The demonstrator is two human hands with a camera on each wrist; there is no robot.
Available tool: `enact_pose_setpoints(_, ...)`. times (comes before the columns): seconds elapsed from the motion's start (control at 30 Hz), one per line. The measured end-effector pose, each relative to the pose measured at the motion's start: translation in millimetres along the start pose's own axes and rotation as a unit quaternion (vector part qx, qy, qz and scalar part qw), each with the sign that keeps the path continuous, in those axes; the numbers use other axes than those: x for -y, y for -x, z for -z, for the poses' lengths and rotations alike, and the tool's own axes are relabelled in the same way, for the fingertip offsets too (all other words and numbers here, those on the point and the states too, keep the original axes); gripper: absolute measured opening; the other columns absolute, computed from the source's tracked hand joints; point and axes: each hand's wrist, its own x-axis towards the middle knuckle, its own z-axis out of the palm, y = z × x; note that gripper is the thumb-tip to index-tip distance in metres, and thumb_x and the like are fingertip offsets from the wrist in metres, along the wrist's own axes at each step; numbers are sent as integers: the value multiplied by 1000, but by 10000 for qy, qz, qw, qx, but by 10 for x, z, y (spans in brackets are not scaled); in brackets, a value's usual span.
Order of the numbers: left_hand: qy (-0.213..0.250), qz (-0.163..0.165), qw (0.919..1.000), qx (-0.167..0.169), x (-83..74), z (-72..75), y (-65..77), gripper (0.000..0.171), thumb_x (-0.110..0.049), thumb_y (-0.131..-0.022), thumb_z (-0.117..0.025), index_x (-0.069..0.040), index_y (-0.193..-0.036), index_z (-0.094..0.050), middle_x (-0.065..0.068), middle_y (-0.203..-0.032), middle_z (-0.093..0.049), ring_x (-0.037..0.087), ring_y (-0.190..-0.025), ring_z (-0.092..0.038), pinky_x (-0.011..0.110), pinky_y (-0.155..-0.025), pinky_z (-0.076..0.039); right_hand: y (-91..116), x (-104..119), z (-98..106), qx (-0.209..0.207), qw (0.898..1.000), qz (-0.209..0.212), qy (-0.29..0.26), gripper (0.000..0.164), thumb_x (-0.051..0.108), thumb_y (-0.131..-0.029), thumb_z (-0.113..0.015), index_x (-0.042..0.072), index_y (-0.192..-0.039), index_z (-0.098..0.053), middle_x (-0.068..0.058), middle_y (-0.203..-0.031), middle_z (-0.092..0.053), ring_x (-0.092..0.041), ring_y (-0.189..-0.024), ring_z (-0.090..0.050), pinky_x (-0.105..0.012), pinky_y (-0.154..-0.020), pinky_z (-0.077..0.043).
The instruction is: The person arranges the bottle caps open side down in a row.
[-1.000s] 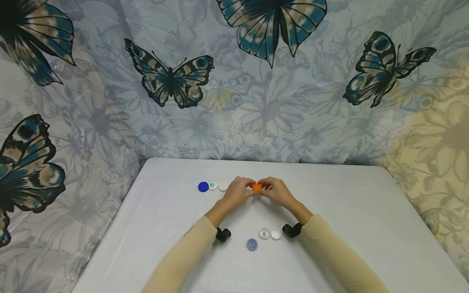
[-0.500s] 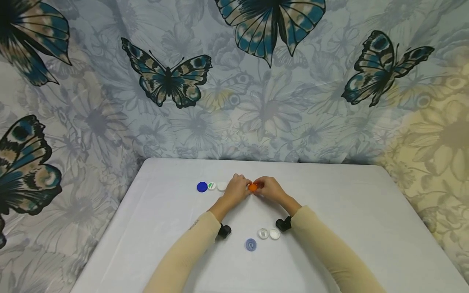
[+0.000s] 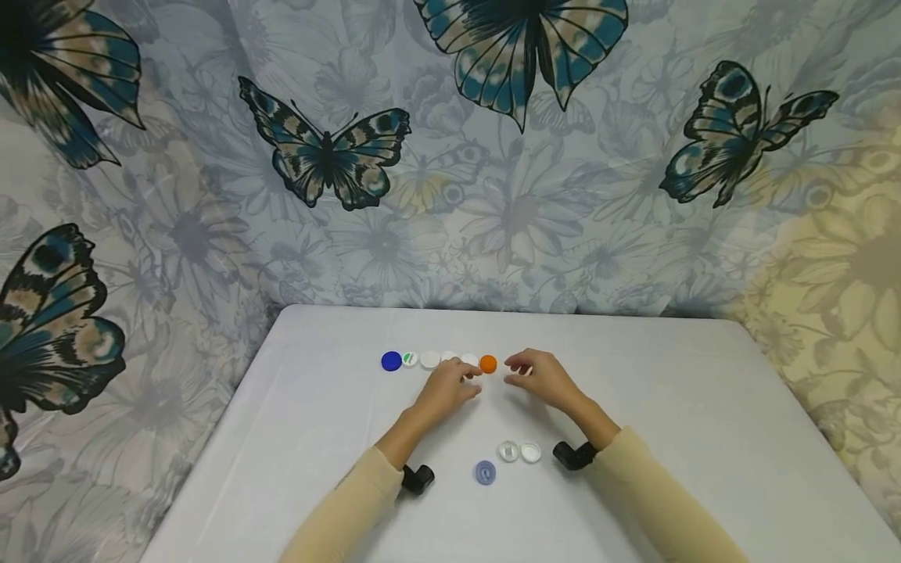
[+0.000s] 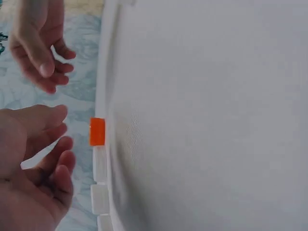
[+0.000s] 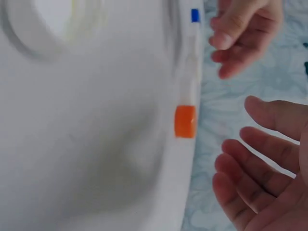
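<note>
An orange bottle cap (image 3: pixel 488 363) lies on the white table at the right end of a row of caps, touched by neither hand. Just left of it, the left hand (image 3: pixel 445 389) hovers with loosely bent fingers, partly covering the white caps (image 3: pixel 469 360) behind it. To the right of the orange cap is the right hand (image 3: pixel 543 378), its fingers spread and nothing in them. Farther left in the row are another white cap (image 3: pixel 429 360), a white cap with a green mark (image 3: pixel 410 359) and a dark blue cap (image 3: pixel 391 360).
Nearer the person, between the forearms, lie a grey-blue cap (image 3: pixel 485 472) and two white caps, one (image 3: pixel 507 451) beside the other (image 3: pixel 531 453). A butterfly-patterned cloth (image 3: pixel 521 234) hangs behind the table (image 3: pixel 669 407). Black wrist cameras (image 3: pixel 573 455) sit below each hand.
Both hands have let go of the orange cap and drawn apart, the left toward the left and nearer, the right toward the right. The orange cap now lies at the row's end.
</note>
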Motion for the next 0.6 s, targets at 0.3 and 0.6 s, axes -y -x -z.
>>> enact_pose_setpoints(0.3,890,467,9925,702,-9,83,534,28,-19,-86,-74,-8,-111,-71,-5,-83,-58,7,-74,-49,20,-67,-42,621,216,-77,-7,9994,204,-292,24,12,-84,-74,1,-105,-72,-7,-91,-70,-9,-79,-58,-21,-67,-50)
enact_pose_setpoints(0.6,768,343,9888,1230,-139,35,865,38,-21,-80,-79,-9,-115,-69,-8,-83,-58,2,-71,-46,19,-68,-40,955,398,-308,423,9979,442,-205,25,12,-79,-78,-2,-99,-73,1,-79,-66,-3,-70,-53,-18,-59,-45)
